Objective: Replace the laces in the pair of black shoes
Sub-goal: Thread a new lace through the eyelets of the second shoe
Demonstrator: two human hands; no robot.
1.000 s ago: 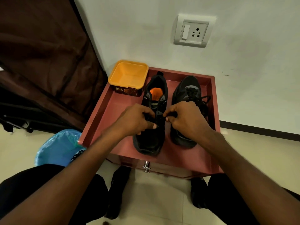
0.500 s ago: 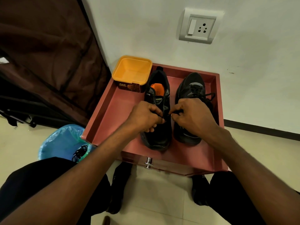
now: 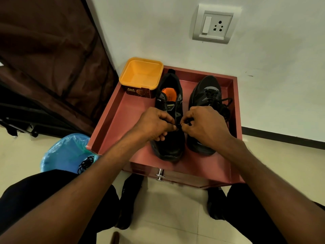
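Observation:
Two black shoes stand side by side on a reddish tray-like table top. The left shoe has an orange insole and its upper eyelets carry no lace. The right shoe is laced, with black lace loops spilling to its right. My left hand and my right hand meet over the left shoe's middle, each pinching a black lace end at the eyelets. The hands hide the lace's path through the lower eyelets.
An empty orange tub sits at the table's back left corner against the white wall. A blue-lined bin holding a coil of black lace stands on the floor at the left. A drawer knob projects at the front.
The view has shifted slightly and the scene sits lower in frame. Both hands stay over the left shoe, fingers working the lace a little further up the shoe.

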